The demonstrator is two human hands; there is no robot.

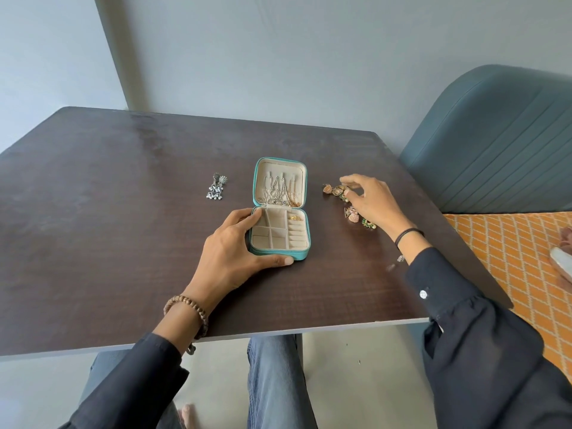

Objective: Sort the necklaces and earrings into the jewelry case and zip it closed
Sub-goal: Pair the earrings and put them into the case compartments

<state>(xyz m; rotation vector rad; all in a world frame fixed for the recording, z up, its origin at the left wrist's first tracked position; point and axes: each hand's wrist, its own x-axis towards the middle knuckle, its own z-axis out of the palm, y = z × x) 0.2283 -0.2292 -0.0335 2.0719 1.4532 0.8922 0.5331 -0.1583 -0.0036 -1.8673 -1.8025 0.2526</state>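
In the head view, the step in hand appears to be the earrings. The necklaces already hang inside the raised lid of the jewelry case, and one small gold piece sits in a slot of the tray, while most compartments show bare lining.

The left hand grips the case. Its fingers curl over the case's left wall and its thumb lies flat along the near wall, so the open case sits just off that hand's fingertips, with the wrist low on the bench.

The right hand reaches out to the right of the case, palm down and wrist lifted off the bench. Its fingers arch over a cluster of gold earrings at the fingertips. Thumb and forefinger are close around one piece, but I cannot tell whether they have actually pinched it.

More earrings lie under that hand's palm, a pink-gold one and a green one.

A silver pair lies well beyond the left hand's knuckles, on the far side of the case from the right hand.

The next move likely calls for a fine fingertip pinch on a single earring without dragging its neighbours. The earring then has to be carried across toward the left hand and set into a tray compartment. The zip comes last.
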